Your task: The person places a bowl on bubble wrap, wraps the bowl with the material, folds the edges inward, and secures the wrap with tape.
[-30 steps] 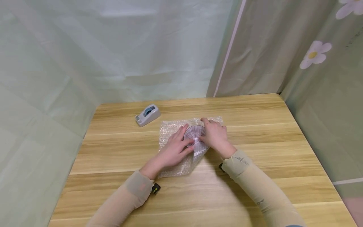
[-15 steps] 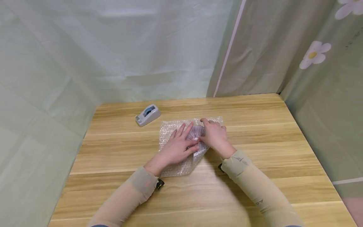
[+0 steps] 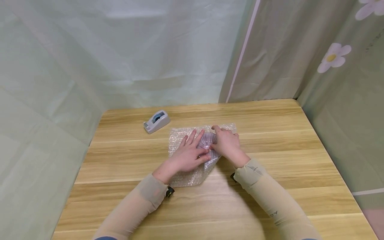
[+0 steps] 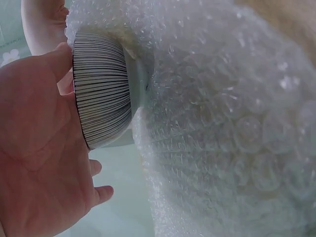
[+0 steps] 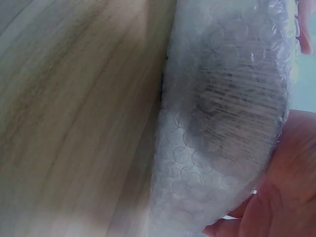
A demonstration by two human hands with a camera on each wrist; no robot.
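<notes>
A small bowl [image 3: 206, 140] with dark radial stripes stands upright on a sheet of bubble wrap [image 3: 177, 135]. The near right part of the sheet is folded up over the bowl's side. My left hand [image 3: 186, 156] lies over the bowl's left side with fingers spread and straight; in the left wrist view its palm faces the striped bowl [image 4: 102, 89] at the rim. My right hand [image 3: 227, 141] grips the right side, thumb reaching inside over the folded wrap. In the right wrist view, bubble wrap [image 5: 222, 123] covers the bowl's outside; the right fingertips are partly hidden.
A grey tape dispenser [image 3: 156, 122] with a blue core sits at the back left of the wooden table [image 3: 285, 150]. Pale curtains [image 3: 165, 60] hang behind the table and along both sides.
My left hand has shifted right and farther over the bowl, its fingers spreading and its thumb and index reaching across the folded wrap. The right hand keeps its place.
</notes>
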